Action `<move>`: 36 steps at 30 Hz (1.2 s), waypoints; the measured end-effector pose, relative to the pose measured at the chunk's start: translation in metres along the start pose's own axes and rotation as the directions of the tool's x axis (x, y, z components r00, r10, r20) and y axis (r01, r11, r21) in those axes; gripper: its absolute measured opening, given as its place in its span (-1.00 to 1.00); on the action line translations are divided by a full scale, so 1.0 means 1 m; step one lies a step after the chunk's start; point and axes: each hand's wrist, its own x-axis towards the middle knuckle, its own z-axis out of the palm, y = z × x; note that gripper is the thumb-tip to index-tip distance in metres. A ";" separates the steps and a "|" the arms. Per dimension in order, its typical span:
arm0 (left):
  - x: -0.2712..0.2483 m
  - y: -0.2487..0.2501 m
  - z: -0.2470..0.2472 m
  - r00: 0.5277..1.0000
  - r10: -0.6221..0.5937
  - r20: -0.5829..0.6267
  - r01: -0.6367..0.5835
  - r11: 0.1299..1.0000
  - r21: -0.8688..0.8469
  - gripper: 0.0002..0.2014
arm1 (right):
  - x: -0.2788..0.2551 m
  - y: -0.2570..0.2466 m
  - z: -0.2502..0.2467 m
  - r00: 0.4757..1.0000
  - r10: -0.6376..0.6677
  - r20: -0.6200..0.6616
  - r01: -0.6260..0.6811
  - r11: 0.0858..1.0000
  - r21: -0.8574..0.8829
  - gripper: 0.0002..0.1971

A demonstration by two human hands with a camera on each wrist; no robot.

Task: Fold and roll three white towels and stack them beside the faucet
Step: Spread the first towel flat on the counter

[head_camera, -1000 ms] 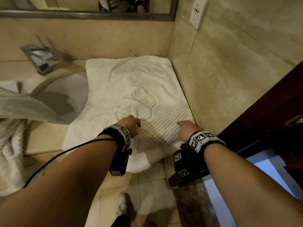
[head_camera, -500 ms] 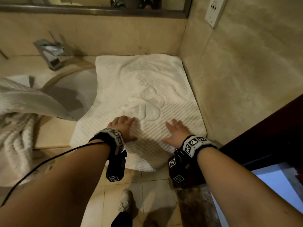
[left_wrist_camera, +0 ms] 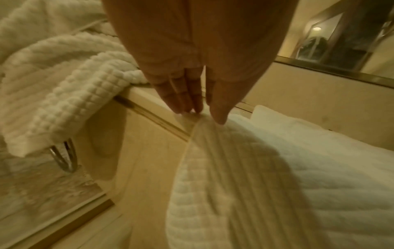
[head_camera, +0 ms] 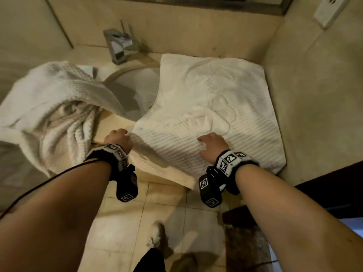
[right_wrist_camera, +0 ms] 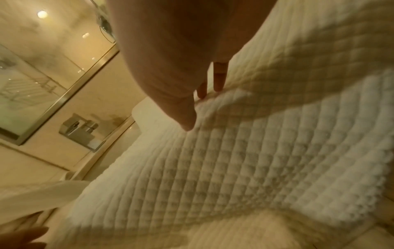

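A white waffle towel (head_camera: pixel 225 85) lies spread flat on the counter to the right of the faucet (head_camera: pixel 117 46), its near edge hanging over the counter front. My left hand (head_camera: pixel 117 134) is at the towel's near left edge. In the left wrist view, thumb and fingers of that hand (left_wrist_camera: pixel 202 116) pinch the towel (left_wrist_camera: pixel 298 160) at that edge, which rises to them in a ridge. My right hand (head_camera: pixel 208 143) rests on the towel's near middle with fingers spread. In the right wrist view its straight fingers (right_wrist_camera: pixel 218 80) touch the cloth (right_wrist_camera: pixel 255 160).
More white towels (head_camera: pixel 49 114) lie heaped on the counter left of the sink (head_camera: pixel 135 89), partly draped over its rim. A tiled wall (head_camera: pixel 314 95) closes the counter's right side. A wall socket (head_camera: pixel 330 10) and a mirror sit above. Tiled floor lies below.
My left hand has moved left from the towel's middle to its near left edge and taken hold of it. My right hand has shifted left toward the towel's middle.
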 end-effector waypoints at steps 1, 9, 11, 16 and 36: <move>0.001 -0.006 0.000 1.000 0.013 -0.003 -0.013 1.000 -0.018 -0.56 | 0.001 -0.004 0.004 1.000 0.010 -0.018 -0.010 1.000 -0.013 -0.49; 0.003 -0.005 0.004 0.998 0.043 0.036 -0.042 0.999 -0.024 -0.76 | 0.002 -0.003 0.009 0.991 0.082 -0.102 -0.089 0.994 -0.064 -0.63; 0.003 -0.002 0.007 0.997 0.053 0.050 -0.051 0.998 -0.033 -0.72 | 0.001 -0.003 0.009 0.991 0.089 -0.103 -0.096 0.993 -0.068 -0.64; -0.005 -0.012 0.019 1.000 -0.021 -0.012 0.018 0.976 -0.217 -0.70 | -0.001 -0.001 0.010 0.991 0.099 -0.095 -0.106 0.991 -0.080 -0.66; 0.064 0.088 -0.070 0.965 0.260 -0.047 -0.258 0.965 0.035 -0.77 | 0.055 0.024 -0.094 0.972 0.235 -0.024 -0.233 0.971 0.051 -0.59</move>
